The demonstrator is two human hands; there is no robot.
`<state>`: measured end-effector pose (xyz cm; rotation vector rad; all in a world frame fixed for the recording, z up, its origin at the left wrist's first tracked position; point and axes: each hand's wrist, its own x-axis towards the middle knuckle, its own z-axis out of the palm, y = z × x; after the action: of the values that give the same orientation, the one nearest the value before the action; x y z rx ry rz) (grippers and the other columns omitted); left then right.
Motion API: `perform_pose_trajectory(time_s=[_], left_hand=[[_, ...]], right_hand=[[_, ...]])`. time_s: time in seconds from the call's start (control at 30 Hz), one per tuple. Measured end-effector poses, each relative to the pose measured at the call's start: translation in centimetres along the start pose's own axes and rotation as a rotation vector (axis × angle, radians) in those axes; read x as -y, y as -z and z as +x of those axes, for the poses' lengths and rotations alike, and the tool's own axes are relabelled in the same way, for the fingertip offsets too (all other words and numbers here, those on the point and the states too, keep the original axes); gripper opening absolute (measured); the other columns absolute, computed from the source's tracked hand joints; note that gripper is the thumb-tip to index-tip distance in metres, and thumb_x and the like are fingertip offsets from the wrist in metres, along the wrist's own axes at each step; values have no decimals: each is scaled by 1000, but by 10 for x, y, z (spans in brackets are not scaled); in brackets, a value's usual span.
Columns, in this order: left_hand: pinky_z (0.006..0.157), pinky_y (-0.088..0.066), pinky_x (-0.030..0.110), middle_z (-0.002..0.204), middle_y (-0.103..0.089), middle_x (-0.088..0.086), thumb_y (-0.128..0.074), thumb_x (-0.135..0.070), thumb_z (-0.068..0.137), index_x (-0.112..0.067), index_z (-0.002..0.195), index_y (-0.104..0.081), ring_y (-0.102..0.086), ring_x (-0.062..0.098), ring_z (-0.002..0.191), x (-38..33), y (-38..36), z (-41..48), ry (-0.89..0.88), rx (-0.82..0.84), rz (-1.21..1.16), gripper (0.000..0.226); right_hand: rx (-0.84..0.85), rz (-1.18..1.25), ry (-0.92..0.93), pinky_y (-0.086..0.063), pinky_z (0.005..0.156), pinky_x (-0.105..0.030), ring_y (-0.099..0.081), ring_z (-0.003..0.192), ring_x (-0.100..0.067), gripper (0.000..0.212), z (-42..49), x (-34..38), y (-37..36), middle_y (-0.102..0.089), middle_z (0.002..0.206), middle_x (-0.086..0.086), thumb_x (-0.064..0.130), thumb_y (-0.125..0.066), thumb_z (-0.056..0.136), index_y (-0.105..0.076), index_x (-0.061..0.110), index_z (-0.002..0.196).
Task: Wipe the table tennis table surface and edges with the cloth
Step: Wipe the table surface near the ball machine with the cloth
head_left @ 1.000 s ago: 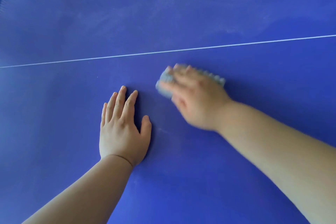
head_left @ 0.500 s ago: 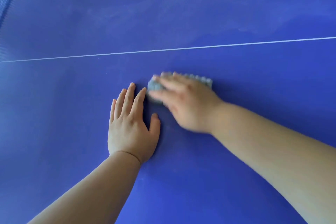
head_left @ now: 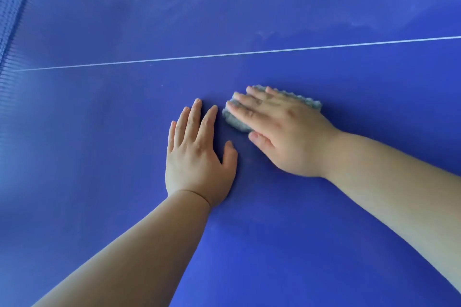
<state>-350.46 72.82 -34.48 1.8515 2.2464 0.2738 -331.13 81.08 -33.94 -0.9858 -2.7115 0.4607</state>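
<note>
The right hand point(head_left: 287, 129), its grip flat and unclenched, pressed the grey cloth point(head_left: 237, 123) onto the blue tabletop point(head_left: 99, 157), just right of the flat, empty left hand point(head_left: 197, 154). Hazy smears point(head_left: 274, 7) beyond the white line point(head_left: 249, 53) suggested the far half and the edges still needed wiping.

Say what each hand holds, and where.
Nothing is gripped. The right hand presses flat on top of the cloth; the left hand rests bare on the table.
</note>
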Motion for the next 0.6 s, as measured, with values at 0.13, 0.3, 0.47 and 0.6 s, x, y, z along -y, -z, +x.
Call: perform_pose_trajectory(time_s=[0.13,0.3,0.47,0.6], left_hand=[[130,-5,39,173,-15,-5,-36,-53,94,-28,161,-31,-8,17,160,0,0,0,-7,-7,7,72],[130,-2,37,173,-14,-6,-38,-52,95,-30,161,-29,-7,16,159,-1,0,-2,5,-5,9,70],[130,-4,36,173,-15,-6,-50,-28,93,-21,162,-30,-1,14,160,-2,19,-8,82,38,-178,71],[130,-6,40,171,-24,-2,-43,-14,88,-15,157,-41,-8,19,160,39,33,-35,11,3,-203,69]], right_hand=[[67,-24,90,-24,127,-49,-28,155,-30,53,-3,-21,6,-33,167,-8,18,-42,108,-38,21,160],[5,-77,-246,-13,129,-47,-19,157,-33,55,59,-32,15,-25,170,-11,25,-39,108,-31,23,162],[36,-6,-114,-17,128,-48,-24,156,-32,53,9,57,-1,-30,168,-8,33,-46,105,-42,29,158],[111,39,133,-28,125,-46,-34,153,-29,48,-19,53,-3,-39,164,-5,20,-51,105,-50,21,154]])
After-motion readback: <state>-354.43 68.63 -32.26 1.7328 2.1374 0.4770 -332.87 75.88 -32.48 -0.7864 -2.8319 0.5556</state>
